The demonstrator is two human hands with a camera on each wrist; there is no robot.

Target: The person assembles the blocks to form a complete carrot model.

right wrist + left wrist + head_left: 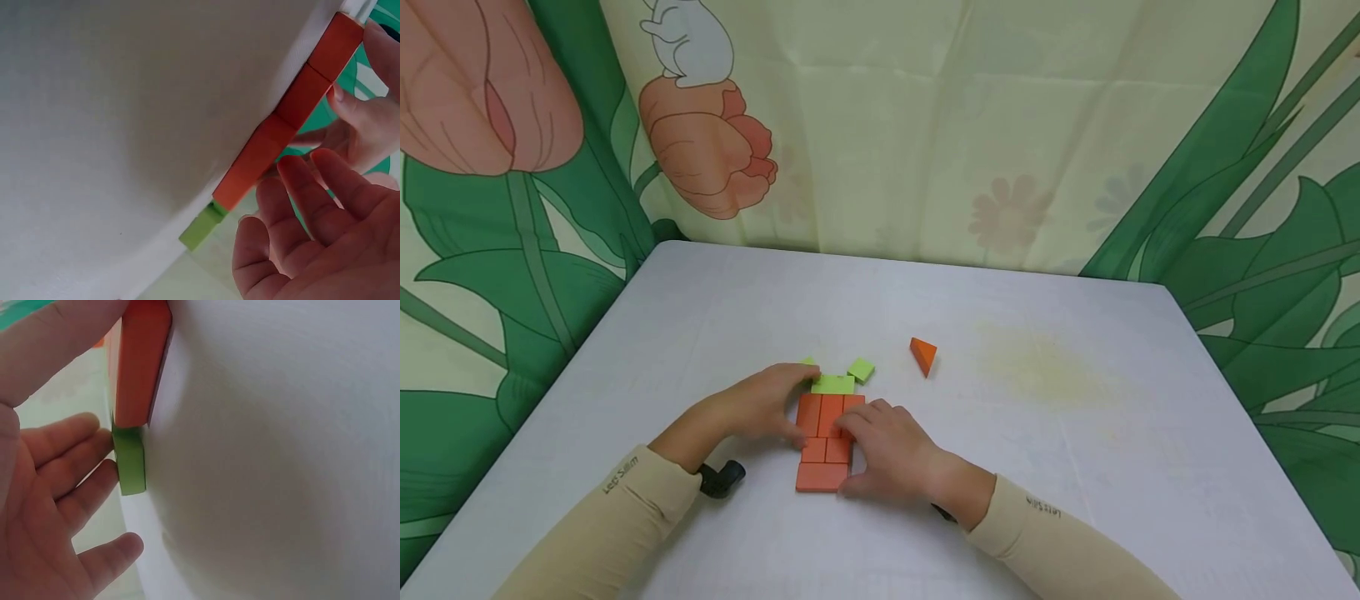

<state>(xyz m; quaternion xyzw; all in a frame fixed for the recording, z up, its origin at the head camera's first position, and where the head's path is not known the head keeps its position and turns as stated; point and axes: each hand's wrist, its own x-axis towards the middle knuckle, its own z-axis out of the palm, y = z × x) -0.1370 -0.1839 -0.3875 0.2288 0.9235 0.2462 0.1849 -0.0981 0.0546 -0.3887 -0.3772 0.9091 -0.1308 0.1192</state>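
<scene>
Several orange-red blocks (823, 477) lie flat, edge to edge, in a column on the table. A light green block (832, 385) adjoins their far end. My left hand (763, 408) is at the column's left side, thumb by the orange-red blocks and fingers near the green one; in the left wrist view its fingertips reach the green block's side (131, 462). My right hand (891, 454) is along the right side, its fingers loosely bent over the edge and thumb near the closest block. In the right wrist view its fingertips are beside the orange-red row (256, 159); contact is unclear.
A small green square block (861, 370) sits just beyond the column. Another green piece (808, 361) is partly hidden behind the left hand. An orange triangular block (923, 357) lies farther right on the white-covered table (1075, 467). A printed curtain (887, 125) hangs behind.
</scene>
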